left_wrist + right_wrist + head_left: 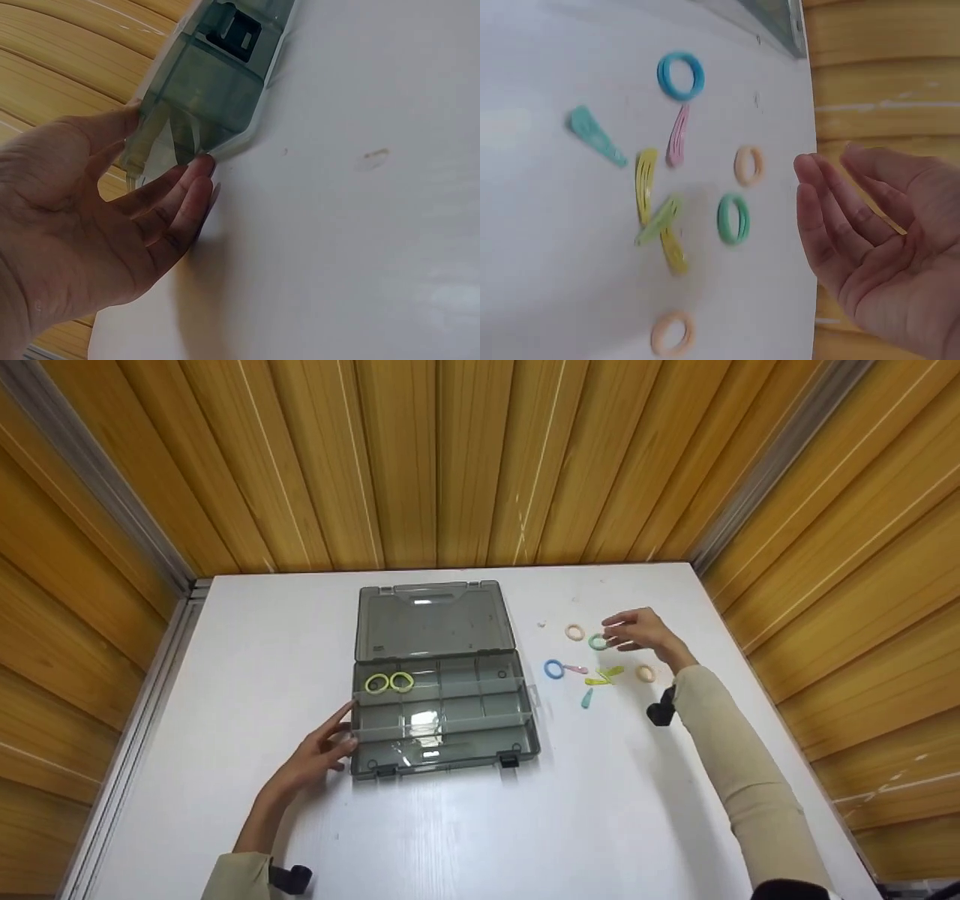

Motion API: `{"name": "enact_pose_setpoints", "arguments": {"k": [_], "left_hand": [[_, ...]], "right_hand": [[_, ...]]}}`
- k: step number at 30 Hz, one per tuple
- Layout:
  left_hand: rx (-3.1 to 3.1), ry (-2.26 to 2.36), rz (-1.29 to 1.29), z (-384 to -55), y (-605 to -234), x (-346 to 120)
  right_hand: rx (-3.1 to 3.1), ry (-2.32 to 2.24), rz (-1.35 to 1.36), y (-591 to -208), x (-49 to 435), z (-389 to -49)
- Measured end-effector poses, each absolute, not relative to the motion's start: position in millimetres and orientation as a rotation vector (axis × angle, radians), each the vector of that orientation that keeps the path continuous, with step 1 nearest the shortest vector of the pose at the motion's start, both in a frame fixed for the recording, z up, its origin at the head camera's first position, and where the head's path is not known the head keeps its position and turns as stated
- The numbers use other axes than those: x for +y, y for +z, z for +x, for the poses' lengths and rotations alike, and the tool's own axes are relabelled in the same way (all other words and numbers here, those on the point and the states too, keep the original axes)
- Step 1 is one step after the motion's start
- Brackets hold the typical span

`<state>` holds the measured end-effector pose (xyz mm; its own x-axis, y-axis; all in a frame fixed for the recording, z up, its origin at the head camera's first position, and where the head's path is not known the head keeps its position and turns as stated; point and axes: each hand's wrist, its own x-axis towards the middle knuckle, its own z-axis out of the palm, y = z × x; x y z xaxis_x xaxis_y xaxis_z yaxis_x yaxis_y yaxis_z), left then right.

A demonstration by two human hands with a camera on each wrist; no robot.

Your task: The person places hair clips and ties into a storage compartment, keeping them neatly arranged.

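Observation:
A translucent grey compartment box (435, 769) lies with its lid (435, 622) folded back. My left hand (311, 757) touches the box's left wall with thumb and fingertips, its fingers loosely bent. Two yellow hair ties (389, 682) lie in the box's back row, at the left. My right hand (637, 630) holds nothing and hovers with relaxed fingers beside a mint green hair tie (733, 218), overlapping it in the head view. Around it lie two peach hair ties (749, 165), a blue hair tie (680, 76) and several snap hair clips (645, 186) in yellow, green, pink and teal.
The white table (480, 840) carries everything. Wood-patterned panels (405, 465) wall it in at the back and both sides, with metal posts at the corners. Tiny scraps (541, 624) lie on the table right of the lid.

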<state>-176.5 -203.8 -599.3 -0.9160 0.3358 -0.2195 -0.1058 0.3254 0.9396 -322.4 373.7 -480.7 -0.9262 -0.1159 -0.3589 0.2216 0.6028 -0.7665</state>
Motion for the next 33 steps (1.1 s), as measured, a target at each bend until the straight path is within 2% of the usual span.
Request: {"name": "enact_pose_setpoints", "arguments": {"k": [7, 12, 29, 33], "left_hand": [[2.208, 1.638, 0.218, -177.5, -601.1, -204.3], [2.194, 1.649, 0.228, -177.8, -601.9, -204.3], [2.235, 1.627, 0.197, -177.2, -602.5, -202.8], [2.239, 1.626, 0.174, -177.3, -604.6, -202.8]], "right_hand": [[2.523, -1.211, 0.275, -503.2, 445.4, -296.4], [2.542, -1.173, 0.394, -520.4, 474.0, -280.2], [2.761, -1.080, 0.594, -573.4, 486.2, -258.8], [2.776, -1.089, 0.568, -578.9, 484.0, -258.0]]}}
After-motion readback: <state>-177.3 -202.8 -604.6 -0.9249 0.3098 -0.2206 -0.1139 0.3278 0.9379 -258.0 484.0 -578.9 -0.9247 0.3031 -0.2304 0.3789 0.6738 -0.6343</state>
